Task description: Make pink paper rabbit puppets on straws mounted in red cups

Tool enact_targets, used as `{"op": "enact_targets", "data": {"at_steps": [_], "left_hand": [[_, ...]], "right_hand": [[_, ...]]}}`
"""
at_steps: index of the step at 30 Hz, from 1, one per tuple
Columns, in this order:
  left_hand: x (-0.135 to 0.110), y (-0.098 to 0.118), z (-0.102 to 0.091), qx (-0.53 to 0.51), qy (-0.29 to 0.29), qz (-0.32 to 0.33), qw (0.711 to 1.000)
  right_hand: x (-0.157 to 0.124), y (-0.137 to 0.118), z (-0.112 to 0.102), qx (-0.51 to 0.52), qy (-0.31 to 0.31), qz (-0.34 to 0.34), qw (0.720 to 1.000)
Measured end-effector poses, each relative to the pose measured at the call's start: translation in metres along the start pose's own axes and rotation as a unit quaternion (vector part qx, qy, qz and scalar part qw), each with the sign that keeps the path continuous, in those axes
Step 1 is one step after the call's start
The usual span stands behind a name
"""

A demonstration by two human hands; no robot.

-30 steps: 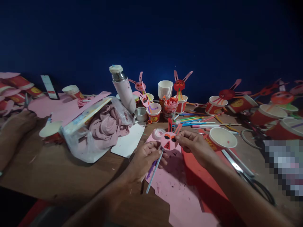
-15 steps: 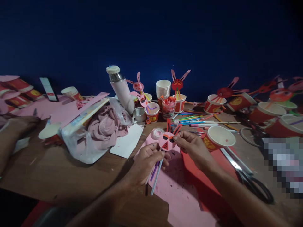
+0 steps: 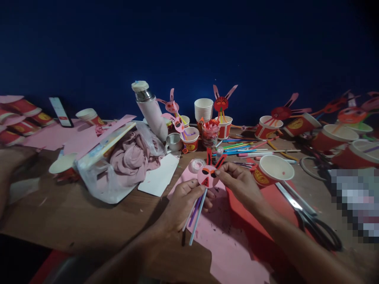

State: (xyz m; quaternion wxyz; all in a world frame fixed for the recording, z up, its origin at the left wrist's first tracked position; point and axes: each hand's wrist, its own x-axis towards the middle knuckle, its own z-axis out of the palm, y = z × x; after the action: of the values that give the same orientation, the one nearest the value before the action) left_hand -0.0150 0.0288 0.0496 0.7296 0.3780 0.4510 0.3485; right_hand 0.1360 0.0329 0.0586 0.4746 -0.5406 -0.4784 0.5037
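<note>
My left hand (image 3: 181, 201) is closed around a few thin straws (image 3: 197, 215), blue, purple and white, that slant down toward me. My right hand (image 3: 237, 182) pinches the right edge of a small pink paper rabbit face (image 3: 207, 176) with red ears, held just above the straws' top ends. Both hands hover over a pink sheet (image 3: 225, 240) and a red sheet (image 3: 257, 221) lying on the wooden table (image 3: 74, 221). A roll of tape (image 3: 197, 165) lies just beyond the rabbit face.
A red paper cup (image 3: 271, 170) lies tipped right of my right hand, scissors (image 3: 310, 221) beyond it. Behind are coloured pens (image 3: 248, 149), a white flask (image 3: 149, 108), stacked white cups (image 3: 203, 110), and finished rabbit cups (image 3: 223, 116). A plastic bag with pink cloth (image 3: 124, 161) sits left. Another person's arm (image 3: 8, 165) is at far left.
The rabbit face and both hands have shifted slightly left and toward me, the straws turning steeper in my left hand. The other person's hand at far left has drawn back off the table.
</note>
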Motion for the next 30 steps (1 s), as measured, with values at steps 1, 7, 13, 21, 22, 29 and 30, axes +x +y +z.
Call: {"op": "enact_targets", "data": {"at_steps": [1, 7, 13, 21, 22, 29, 30], "left_hand": [[0.000, 0.000, 0.000, 0.002, 0.001, 0.001, 1.000], [0.001, -0.003, 0.001, 0.015, 0.010, 0.002, 1.000], [0.002, -0.006, 0.001, 0.022, 0.027, 0.012, 0.999], [0.002, -0.011, 0.001, 0.031, 0.017, 0.018, 0.999], [0.002, -0.011, 0.001, 0.031, 0.016, 0.020, 0.999], [0.001, -0.012, 0.002, 0.018, 0.007, 0.026, 0.999], [0.000, -0.012, 0.002, 0.014, 0.006, 0.026, 1.000]], "right_hand": [[0.000, 0.000, 0.000, -0.002, -0.002, -0.002, 1.000], [0.000, 0.003, -0.001, 0.004, -0.003, -0.009, 1.000], [-0.002, 0.005, 0.001, 0.060, -0.009, 0.014, 0.998], [-0.011, 0.008, 0.014, 0.128, -0.083, 0.062, 0.986], [-0.011, 0.008, 0.016, 0.139, -0.084, 0.064, 0.985], [-0.012, 0.008, 0.017, 0.157, -0.066, 0.065, 0.983], [-0.012, 0.008, 0.017, 0.158, -0.062, 0.066, 0.983]]}}
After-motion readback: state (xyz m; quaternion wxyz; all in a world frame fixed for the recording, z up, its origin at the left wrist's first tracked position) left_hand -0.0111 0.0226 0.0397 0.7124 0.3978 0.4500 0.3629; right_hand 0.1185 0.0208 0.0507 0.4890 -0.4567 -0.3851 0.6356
